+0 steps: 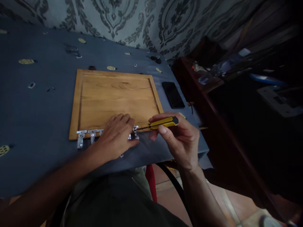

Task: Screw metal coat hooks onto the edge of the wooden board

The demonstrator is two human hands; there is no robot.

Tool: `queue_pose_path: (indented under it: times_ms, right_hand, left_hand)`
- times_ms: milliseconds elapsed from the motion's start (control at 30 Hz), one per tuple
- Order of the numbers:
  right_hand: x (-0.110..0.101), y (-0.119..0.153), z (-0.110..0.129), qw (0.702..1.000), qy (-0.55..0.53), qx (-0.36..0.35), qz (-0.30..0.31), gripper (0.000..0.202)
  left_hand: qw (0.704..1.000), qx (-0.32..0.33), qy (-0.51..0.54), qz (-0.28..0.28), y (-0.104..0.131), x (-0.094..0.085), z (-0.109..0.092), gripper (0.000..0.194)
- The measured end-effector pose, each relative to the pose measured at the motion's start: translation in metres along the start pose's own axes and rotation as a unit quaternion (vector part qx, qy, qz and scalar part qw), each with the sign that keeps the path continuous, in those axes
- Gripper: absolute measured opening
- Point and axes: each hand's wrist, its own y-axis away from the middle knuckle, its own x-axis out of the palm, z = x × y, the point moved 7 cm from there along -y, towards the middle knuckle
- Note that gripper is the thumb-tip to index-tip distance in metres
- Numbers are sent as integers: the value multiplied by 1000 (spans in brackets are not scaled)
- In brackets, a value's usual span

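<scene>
A wooden cabinet door (118,94) with a recessed middle lies flat before me. Several metal hinges (81,137) line its near edge, some partly hidden under my left hand (118,134). That hand bends over the edge, its fingers on the wood and its thumb against the rightmost hinge (136,134), which it steadies. Between the thumb and fingers of my right hand (181,138) is a yellow-and-black screwdriver (163,123). The shaft points left, its tip at the plate of the rightmost hinge; whether it sits in a screw is too small to tell.
Blue patterned cloth (42,116) covers the table. A black phone (173,94) lies right of the door, and keys (156,59) lie behind. Small screws (51,89) are scattered at left. A dark red wooden piece of furniture (213,104) with clutter on top stands to the right.
</scene>
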Motion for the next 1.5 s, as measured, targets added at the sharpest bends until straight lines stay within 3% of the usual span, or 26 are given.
queue_pose_path:
  times_ms: [300, 600, 767, 900, 1000, 1400, 1500]
  right_hand:
    - [3, -6, -4, 999, 15, 12, -38, 15]
    - [7, -1, -4, 991, 53, -9, -119, 23]
    - [6, -1, -1, 996, 49, 0, -77, 14]
    - [3, -1, 0, 998, 55, 6, -24, 22]
    - [1, -1, 1, 997, 76, 6, -19, 13]
    - [3, 3, 3, 986, 141, -53, -68, 6]
    - [0, 6, 8, 981, 137, -80, -111, 9]
  left_hand:
    - [1000, -7, -8, 9, -1, 0, -1, 32]
    - [1000, -3, -12, -5, -1, 0, -1, 29]
    - [1000, -10, -11, 27, -1, 0, -2, 33]
    - [1000, -7, -8, 26, -1, 0, -2, 34]
    - [1000, -5, -8, 14, -1, 0, -1, 32]
    - [999, -13, -9, 40, -1, -1, -3, 30]
    - [999, -11, -4, 46, -1, -1, -2, 32]
